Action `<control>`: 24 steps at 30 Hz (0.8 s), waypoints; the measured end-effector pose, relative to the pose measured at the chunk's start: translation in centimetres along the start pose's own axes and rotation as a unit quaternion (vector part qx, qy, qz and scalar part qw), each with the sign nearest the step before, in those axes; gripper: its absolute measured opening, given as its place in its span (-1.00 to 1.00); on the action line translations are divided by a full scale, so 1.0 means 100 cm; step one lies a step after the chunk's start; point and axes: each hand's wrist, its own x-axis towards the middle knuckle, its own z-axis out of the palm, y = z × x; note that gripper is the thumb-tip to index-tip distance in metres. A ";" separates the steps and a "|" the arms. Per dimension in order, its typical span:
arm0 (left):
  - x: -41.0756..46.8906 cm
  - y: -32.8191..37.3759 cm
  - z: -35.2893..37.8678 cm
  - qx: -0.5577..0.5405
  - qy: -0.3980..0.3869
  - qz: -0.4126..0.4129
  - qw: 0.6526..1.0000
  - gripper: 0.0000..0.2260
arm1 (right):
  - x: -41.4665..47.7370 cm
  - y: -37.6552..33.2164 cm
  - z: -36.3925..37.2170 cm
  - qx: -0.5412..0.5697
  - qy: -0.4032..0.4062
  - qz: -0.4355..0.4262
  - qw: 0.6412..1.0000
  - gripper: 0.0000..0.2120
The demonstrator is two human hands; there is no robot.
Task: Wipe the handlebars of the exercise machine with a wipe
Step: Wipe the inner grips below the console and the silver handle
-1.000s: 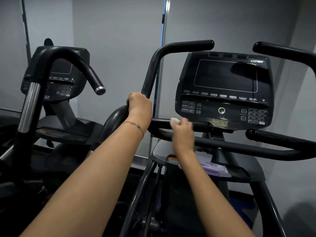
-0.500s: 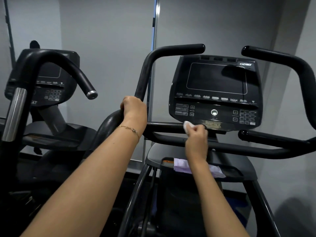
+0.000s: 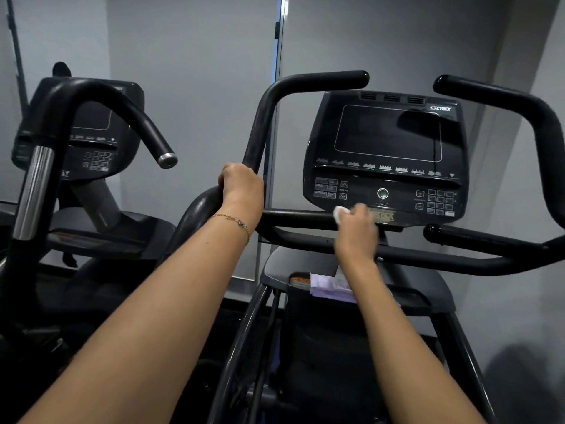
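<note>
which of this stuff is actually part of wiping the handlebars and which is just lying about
In the job: white wipe, right hand pressing it on the inner handlebar, left hand gripping the curved handlebar.
Lying about: purple packet on the tray, console, neighbouring machine.

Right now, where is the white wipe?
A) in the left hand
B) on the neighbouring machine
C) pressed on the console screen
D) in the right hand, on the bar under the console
D: the right hand holds the wipe against the horizontal bar below the console.
</note>
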 end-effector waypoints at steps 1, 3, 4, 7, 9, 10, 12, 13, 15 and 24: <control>0.000 0.000 0.000 0.001 -0.001 -0.001 1.000 -0.76 | -0.004 0.013 -0.004 0.108 0.044 0.084 0.990 -0.75; 0.001 0.001 0.000 0.001 -0.008 -0.004 1.000 -0.76 | -0.014 0.025 -0.005 0.381 0.116 0.248 0.883 -0.73; 0.001 0.001 0.000 0.000 -0.011 -0.006 1.000 -0.75 | -0.019 0.026 -0.002 0.499 0.138 0.321 0.793 -0.71; 0.003 0.002 0.000 0.004 -0.012 -0.007 1.000 -0.74 | -0.024 0.015 0.015 0.736 0.088 0.486 0.463 -0.71; 0.003 0.002 0.001 0.011 -0.009 -0.004 1.000 -0.76 | -0.018 0.003 0.024 0.781 0.040 0.516 0.350 -0.68; 0.003 0.003 0.001 0.014 -0.006 -0.003 1.000 -0.76 | -0.014 -0.004 0.026 0.788 0.021 0.522 0.327 -0.69; 0.004 0.003 0.001 0.017 -0.002 -0.001 1.000 -0.77 | -0.012 -0.021 0.029 0.788 -0.020 0.530 0.313 -0.72; 0.004 0.002 0.001 0.017 -0.003 -0.001 1.000 -0.77 | -0.014 -0.028 0.031 0.784 -0.047 0.530 0.318 -0.73; 0.003 0.002 0.002 0.017 -0.001 -0.003 1.000 -0.78 | -0.022 -0.031 0.030 0.787 -0.087 0.523 0.317 -0.74; 0.000 0.011 0.002 0.029 -0.018 -0.040 0.999 -0.71 | -0.008 -0.060 0.045 0.774 -0.105 0.573 0.248 -0.77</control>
